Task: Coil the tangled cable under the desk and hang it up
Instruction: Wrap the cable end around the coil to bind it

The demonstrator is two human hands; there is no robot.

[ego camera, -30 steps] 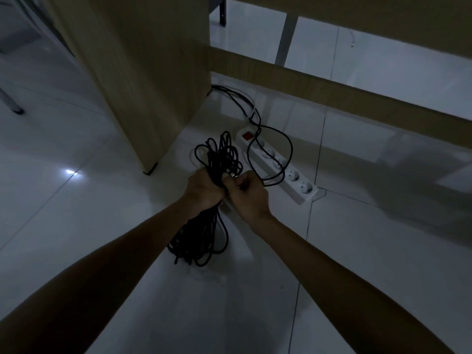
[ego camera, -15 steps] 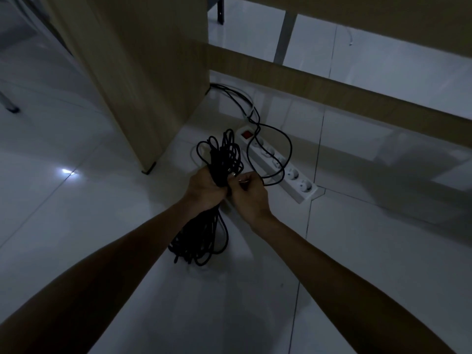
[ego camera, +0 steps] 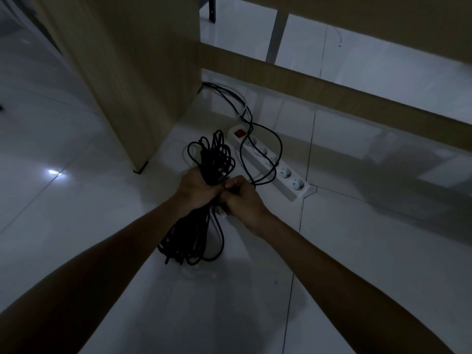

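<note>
A black cable [ego camera: 194,241] is gathered into a long bundle of loops. My left hand [ego camera: 195,191] is closed around the bundle's middle, with loops sticking out above and hanging below to the floor. My right hand [ego camera: 241,198] touches the left one and pinches a loose strand of the same cable. That free strand [ego camera: 277,154] arcs up over the power strip and runs back toward the desk's corner. The light is dim.
A white power strip [ego camera: 272,162] with a red switch lies on the white tiled floor [ego camera: 357,238] just right of my hands. The desk's wooden side panel [ego camera: 127,85] stands at the left; a low wooden crossbar [ego camera: 332,95] runs behind.
My hands have stayed almost in place. The right hand's fingers have shifted a little on the strand beside the bundle, and the loose loop over the power strip moved slightly.
</note>
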